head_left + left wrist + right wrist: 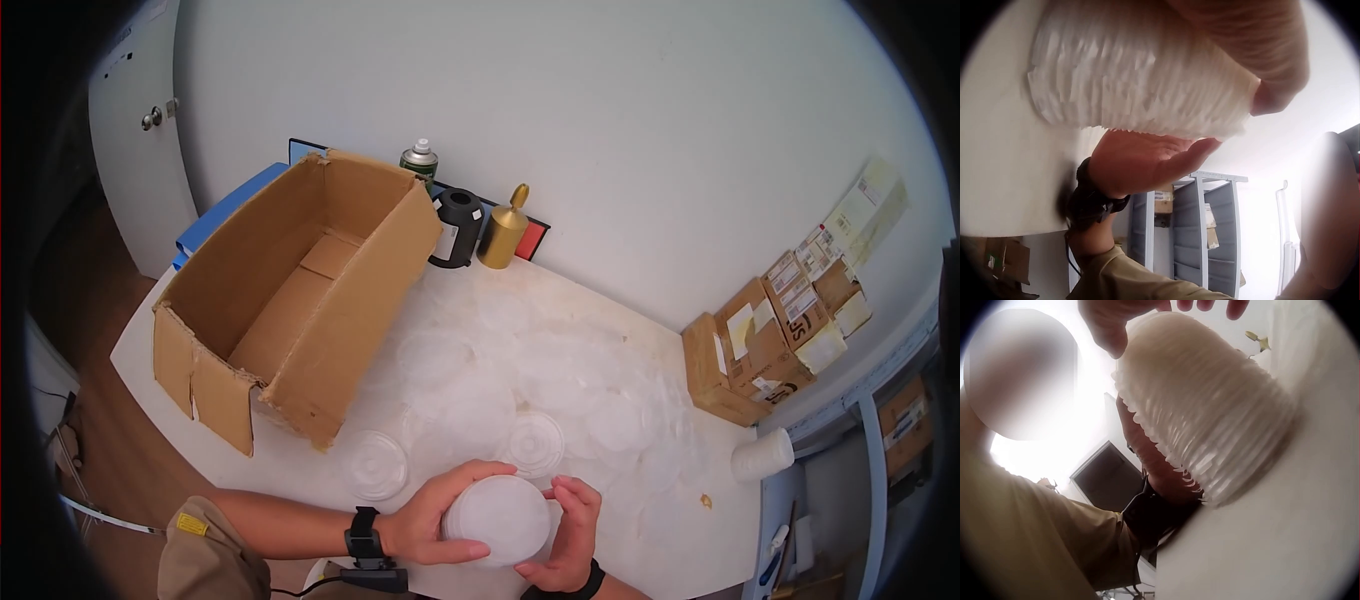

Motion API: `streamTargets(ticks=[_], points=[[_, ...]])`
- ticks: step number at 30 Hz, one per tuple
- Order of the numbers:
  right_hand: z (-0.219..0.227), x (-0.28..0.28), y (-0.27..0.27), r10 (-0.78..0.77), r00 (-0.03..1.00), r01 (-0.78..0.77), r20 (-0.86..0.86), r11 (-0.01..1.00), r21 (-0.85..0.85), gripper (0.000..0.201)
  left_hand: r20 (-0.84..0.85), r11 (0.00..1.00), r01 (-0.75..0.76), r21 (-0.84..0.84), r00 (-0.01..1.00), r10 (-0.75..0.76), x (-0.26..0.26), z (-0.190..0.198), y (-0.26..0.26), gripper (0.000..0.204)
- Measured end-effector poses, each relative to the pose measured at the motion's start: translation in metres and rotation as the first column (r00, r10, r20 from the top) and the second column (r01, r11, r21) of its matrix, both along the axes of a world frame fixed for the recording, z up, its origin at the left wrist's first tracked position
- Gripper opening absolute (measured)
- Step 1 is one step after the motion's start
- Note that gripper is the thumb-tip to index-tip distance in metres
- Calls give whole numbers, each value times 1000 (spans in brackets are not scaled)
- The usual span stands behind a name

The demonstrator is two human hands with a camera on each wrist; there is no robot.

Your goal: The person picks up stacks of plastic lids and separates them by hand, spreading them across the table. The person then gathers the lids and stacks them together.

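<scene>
A tall stack of clear plastic lids (500, 518) stands upright at the table's front edge, its ridged rims showing in the left wrist view. My left hand (432, 520) grips the stack from the left near its top, thumb in front and fingers behind. Around its right side is my right hand (572, 535), fingers loosely bent, thumb close to the upper rim. In the right wrist view those fingertips (1235, 309) stand off the stack. A single round lid (377, 465) lies flat left of the stack, and another lid (534, 444) lies just behind it.
Many loose lids (480, 370) spread over the white table (215, 440). An open cardboard box (340, 330) stands at the left. Behind it are a spray can (420, 160), a black container (457, 228) and a gold container (503, 232). Another lid stack (762, 456) lies at the right edge beside cartons (750, 350).
</scene>
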State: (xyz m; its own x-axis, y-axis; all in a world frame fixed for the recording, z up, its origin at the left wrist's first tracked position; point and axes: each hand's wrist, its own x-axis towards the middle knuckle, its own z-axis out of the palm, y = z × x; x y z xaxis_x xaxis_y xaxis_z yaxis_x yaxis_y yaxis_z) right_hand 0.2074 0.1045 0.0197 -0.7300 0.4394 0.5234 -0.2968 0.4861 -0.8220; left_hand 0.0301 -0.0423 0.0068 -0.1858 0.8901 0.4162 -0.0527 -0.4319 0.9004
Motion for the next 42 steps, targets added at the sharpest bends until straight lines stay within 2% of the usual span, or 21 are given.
streamTargets(ticks=[1, 2, 3, 4, 6, 8, 11, 16, 19, 24, 26, 28, 33, 35, 39, 41, 42], points=[[6, 4, 7, -4, 1000, 2, 6, 965, 264, 71, -1, 1000, -21, -22, 1000, 21, 1, 2, -1, 83], [14, 4, 9, -8, 1000, 1, 11, 862, 507, 60, -1, 999, -30, -18, 1000, 30, 1, 2, -1, 83], [19, 3, 7, -13, 1000, 12, -1, 867, 498, 35, -14, 997, -52, -48, 999, 51, 1, 0, 0, 84], [24, 0, 10, -8, 1000, 6, 2, 868, 496, 35, -28, 994, -71, -81, 997, 69, 0, -2, 0, 85], [35, -4, 18, 173, 979, -201, 107, 899, 389, 27, 25, 992, -52, -111, 998, 55, 0, -4, 0, 87], [38, -7, 22, 189, 977, -213, 102, 921, 326, 25, 75, 990, -20, -136, 997, 31, 1, -2, 2, 90], [30, -7, 24, 233, 969, -243, 77, 957, 158, 21, 11, 991, -68, -117, 998, 69, 3, 5, 1, 87], [20, -2, 18, 235, 970, -241, 67, 967, 87, 21, -69, 989, -91, -118, 994, 83, 1, 6, 2, 85], [17, -2, 17, 246, 967, -249, 60, 967, 60, 21, -48, 983, -32, -178, 999, 24, -1, 3, 1, 89], [15, -3, 15, 256, 965, -259, 60, 965, 50, 20, -20, 984, -33, -175, 999, 30, -1, 3, 2, 88], [14, -4, 14, 260, 964, -259, 53, 966, -20, 17, -17, 982, -36, -183, 999, 33, -1, 3, 4, 87], [13, -4, 16, 276, 960, -273, 47, 960, -69, 15, -27, 991, -86, -105, 996, 84, 1, 1, 6, 81], [13, -2, 15, 291, 956, -281, 34, 944, -174, 10, -31, 985, -35, -170, 999, 30, -1, 1, 5, 85], [13, -1, 13, 285, 958, -268, 17, 920, -286, 9, -30, 985, -29, -169, 999, 25, -1, 1, 6, 85], [12, 1, 10, 212, 977, -199, 8, 929, -312, 9, -1, 981, -18, -192, 1000, 18, 0, 2, 6, 85], [13, 0, 9, 102, 995, -104, -17, 987, -123, 12, 7, 982, -13, -190, 1000, 14, 0, 1, 6, 85], [13, 1, 10, 102, 995, -104, -19, 987, -122, 12, 20, 980, -4, -197, 1000, 8, 1, 1, 6, 85]])
